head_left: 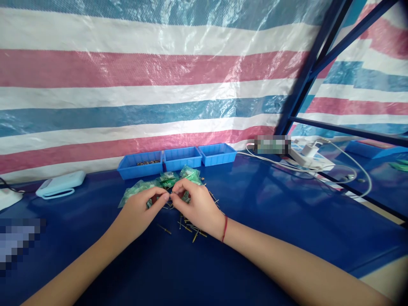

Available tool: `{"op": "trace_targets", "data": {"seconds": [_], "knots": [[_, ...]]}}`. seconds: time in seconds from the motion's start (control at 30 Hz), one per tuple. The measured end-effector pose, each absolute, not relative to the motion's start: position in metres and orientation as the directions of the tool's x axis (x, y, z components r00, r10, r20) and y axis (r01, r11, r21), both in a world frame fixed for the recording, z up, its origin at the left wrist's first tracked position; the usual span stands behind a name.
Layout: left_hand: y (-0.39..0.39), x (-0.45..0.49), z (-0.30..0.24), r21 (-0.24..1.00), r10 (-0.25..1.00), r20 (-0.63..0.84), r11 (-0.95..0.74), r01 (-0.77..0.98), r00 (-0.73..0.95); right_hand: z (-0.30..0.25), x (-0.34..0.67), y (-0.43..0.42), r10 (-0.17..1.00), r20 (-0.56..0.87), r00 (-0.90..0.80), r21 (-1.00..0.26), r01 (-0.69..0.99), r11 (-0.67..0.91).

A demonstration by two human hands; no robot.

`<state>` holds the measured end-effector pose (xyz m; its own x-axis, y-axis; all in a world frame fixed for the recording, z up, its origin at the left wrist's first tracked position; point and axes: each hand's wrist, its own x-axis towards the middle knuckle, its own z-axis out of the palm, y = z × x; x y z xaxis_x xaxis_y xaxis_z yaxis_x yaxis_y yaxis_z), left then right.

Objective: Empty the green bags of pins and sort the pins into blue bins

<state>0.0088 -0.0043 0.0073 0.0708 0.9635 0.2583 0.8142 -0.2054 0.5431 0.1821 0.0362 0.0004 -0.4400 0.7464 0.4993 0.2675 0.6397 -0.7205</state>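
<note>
My left hand (143, 208) and my right hand (200, 208) meet over the blue table, thumb and forefinger pinched on each. What sits between the fingertips is too small to make out. Beneath and beside my right hand lies a loose pile of thin metal pins with brass-coloured ends (194, 231), which look like blind rivets. One single pin (165, 230) lies apart, nearer to me. Clear bags with green contents (135, 190) lie just behind my hands, partly covered by them.
Three blue bins stand in a row at the back: the left bin (140, 172) holds small brownish parts, beside the middle bin (183, 163) and right bin (219, 160). A light blue device (60, 185) lies left. White cables and a power strip (310, 157) lie right, near a blue metal frame (314, 72).
</note>
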Motion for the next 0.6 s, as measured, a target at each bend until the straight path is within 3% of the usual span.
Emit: {"op": "trace_targets", "data": {"seconds": [0.17, 0.3, 0.37, 0.47, 0.6], "knots": [[-0.008, 0.013, 0.012, 0.546, 0.947, 0.314, -0.239, 0.803, 0.069, 0.002, 0.179, 0.031, 0.853, 0.309, -0.419, -0.919, 0.098, 0.381], [-0.011, 0.016, 0.013, 0.604, 0.965, 0.260, -0.184, 0.775, 0.027, 0.002, 0.176, 0.030, 0.873, 0.204, -0.443, -0.977, -0.040, 0.208], [-0.011, 0.016, 0.012, 0.590, 0.955, 0.295, -0.207, 0.780, 0.031, 0.003, 0.175, 0.031, 0.880, 0.209, -0.427, -0.977, -0.051, 0.208], [-0.010, 0.013, 0.009, 0.440, 0.881, 0.457, -0.345, 0.829, 0.124, 0.005, 0.176, 0.031, 0.869, 0.318, -0.380, -0.935, 0.027, 0.354], [-0.009, 0.005, 0.004, 0.077, 0.663, 0.662, -0.523, 0.849, 0.349, 0.009, 0.179, 0.029, 0.788, 0.505, -0.351, -0.814, 0.111, 0.570]]}}
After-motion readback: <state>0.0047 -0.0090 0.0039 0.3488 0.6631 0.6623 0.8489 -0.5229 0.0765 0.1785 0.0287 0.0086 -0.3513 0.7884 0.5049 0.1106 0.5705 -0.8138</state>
